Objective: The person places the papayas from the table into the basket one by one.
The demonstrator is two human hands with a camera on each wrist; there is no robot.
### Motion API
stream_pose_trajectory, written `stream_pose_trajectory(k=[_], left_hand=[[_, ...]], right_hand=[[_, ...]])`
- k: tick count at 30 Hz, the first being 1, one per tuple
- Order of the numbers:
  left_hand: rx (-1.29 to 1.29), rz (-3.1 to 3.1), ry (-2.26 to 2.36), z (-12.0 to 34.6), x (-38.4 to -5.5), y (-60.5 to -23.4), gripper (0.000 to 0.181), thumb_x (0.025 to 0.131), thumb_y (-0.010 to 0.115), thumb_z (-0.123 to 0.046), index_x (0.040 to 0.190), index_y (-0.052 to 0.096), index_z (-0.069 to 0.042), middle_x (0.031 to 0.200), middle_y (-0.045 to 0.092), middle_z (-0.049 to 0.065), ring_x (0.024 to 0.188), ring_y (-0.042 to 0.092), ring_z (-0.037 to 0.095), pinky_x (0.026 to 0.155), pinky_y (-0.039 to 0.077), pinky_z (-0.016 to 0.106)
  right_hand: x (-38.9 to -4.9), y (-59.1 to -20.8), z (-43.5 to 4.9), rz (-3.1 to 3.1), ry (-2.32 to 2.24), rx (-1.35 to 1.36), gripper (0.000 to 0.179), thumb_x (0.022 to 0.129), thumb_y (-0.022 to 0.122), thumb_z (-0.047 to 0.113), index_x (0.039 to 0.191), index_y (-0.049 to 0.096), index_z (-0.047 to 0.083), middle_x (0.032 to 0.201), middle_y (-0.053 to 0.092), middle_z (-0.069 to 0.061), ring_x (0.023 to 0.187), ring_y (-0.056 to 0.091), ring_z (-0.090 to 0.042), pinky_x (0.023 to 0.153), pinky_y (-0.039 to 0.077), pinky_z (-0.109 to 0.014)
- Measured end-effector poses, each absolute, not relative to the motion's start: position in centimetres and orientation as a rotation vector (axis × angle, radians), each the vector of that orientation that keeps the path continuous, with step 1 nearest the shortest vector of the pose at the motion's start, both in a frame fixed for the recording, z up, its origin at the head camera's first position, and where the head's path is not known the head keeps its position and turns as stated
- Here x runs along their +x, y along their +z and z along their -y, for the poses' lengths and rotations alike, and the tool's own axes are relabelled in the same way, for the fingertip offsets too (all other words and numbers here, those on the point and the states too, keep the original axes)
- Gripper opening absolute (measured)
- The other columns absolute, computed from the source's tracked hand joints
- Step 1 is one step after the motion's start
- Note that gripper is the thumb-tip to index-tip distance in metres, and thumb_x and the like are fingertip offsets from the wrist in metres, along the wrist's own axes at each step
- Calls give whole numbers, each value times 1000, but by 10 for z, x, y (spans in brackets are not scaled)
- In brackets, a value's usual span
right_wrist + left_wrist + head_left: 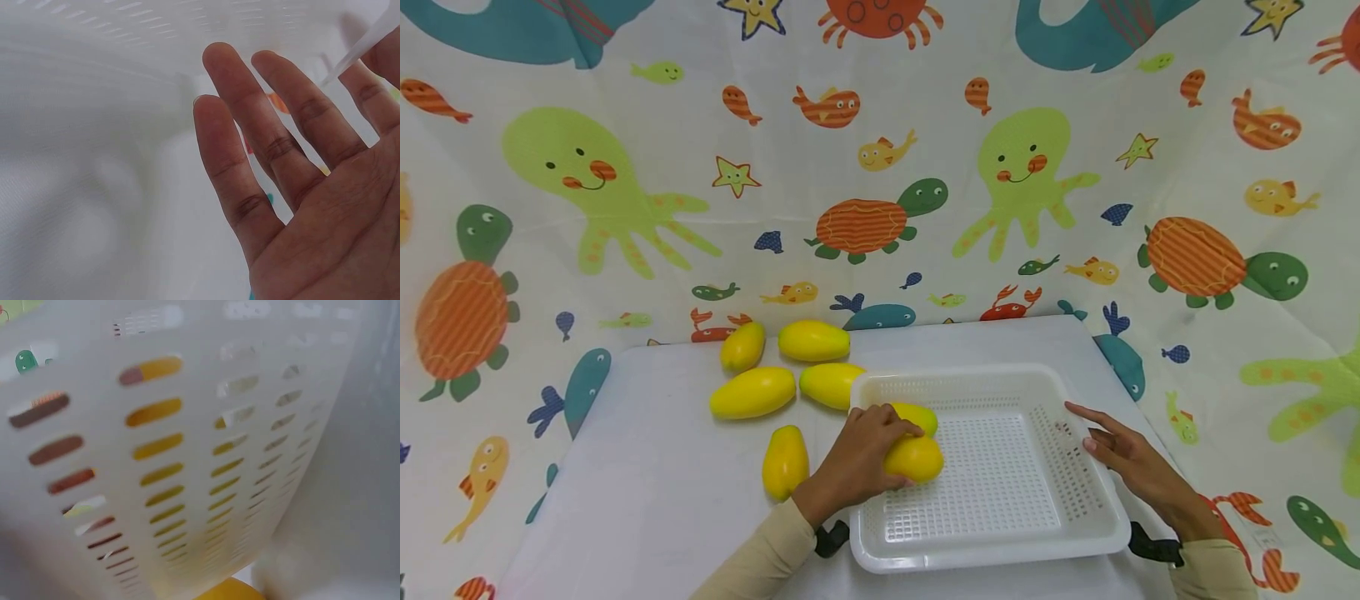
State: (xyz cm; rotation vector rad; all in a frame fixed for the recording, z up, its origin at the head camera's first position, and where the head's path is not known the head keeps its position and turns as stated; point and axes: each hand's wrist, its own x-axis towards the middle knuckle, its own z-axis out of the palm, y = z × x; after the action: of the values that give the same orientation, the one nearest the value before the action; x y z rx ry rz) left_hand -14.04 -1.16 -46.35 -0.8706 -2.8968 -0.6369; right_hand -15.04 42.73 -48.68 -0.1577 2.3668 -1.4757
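Over the left part of the white basket (985,561): one yellow fruit (921,460), held in the curled fingers and thumb of the left hand (871,446); hard to tell if touching the bottom. Just behind, inside the basket, another fruit (921,417), also yellow. At the right rim, the right hand (1138,471), with no tight grip, long fingers straight along the outside and thumb over the edge. Left of the basket, on a white table (640,492), five more yellow fruits (752,392). Behind everything, a big cloth (925,92) with turtles and fish.
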Motion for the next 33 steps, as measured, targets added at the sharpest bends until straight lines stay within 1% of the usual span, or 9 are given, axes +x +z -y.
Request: stream_pose_trajectory(k=[3,11,18,26,33], left_hand=[[-872,2912,-585,10,-140,-463,63,75,97,-46,130,73,-27,112,67,-4,104,58,14,93,41,36],[-879,2940,-472,5,-140,-461,60,73,98,-47,126,75,-28,111,70,-6,99,60,14,84,36,30],[-856,2952,-438,2,-140,-461,60,71,99,-46,123,76,-27,105,66,-5,93,56,12,79,34,27],[-867,2943,-383,2,-139,-462,58,71,99,-48,120,76,-27,100,63,-6,89,53,11,78,33,26],[-873,2930,-432,4,-138,-462,57,74,97,-49,122,77,-27,101,63,-6,90,52,11,78,35,26]], right_hand=[[-150,-487,-427,-2359,-1481,-150,63,112,54,32,169,28,28,165,43,-27,129,68,-41,96,61,-62],[-150,-487,-428,-2343,-1494,-157,62,112,53,31,169,28,29,165,42,-28,128,70,-37,97,60,-62],[-149,-486,-428,-2345,-1496,-164,62,113,52,30,169,28,29,165,41,-28,128,69,-37,97,61,-60],[-149,-487,-426,-2356,-1490,-154,63,112,53,32,169,28,28,167,39,-27,133,64,-47,95,61,-62],[-149,-488,-426,-2360,-1484,-130,64,111,54,35,169,28,29,168,38,-26,135,62,-50,94,61,-62]])
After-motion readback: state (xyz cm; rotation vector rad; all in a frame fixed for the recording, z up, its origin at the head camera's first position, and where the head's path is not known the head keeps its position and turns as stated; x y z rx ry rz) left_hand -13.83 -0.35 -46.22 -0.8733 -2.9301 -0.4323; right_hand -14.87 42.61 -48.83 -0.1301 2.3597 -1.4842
